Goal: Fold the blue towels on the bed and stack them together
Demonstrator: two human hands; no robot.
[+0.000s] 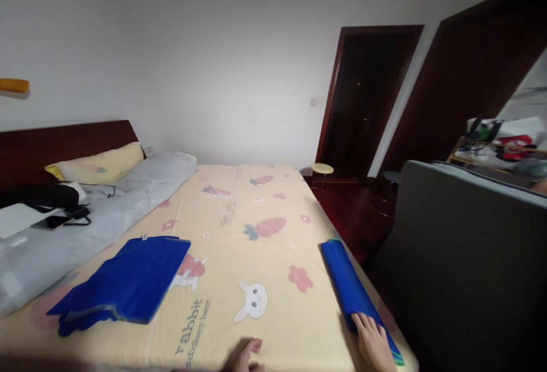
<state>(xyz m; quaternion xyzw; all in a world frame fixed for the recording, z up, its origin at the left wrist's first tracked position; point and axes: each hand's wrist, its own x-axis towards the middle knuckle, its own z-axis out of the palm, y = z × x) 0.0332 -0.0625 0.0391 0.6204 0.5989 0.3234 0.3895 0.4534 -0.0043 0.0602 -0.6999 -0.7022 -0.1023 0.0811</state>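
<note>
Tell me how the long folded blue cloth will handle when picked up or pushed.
The long folded blue cloth will probably sag or unfold: its layers look soft, with no tie visible. It seems unlikely to roll, lying flattish on the bed. If the right hand pushes it outward, it may slip off, as it lies near the bed's edge.

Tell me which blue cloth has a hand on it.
The narrow blue cloth along the bed's right edge: the right hand is on it. The other blue cloth, at left, lies wider, untouched.
</note>
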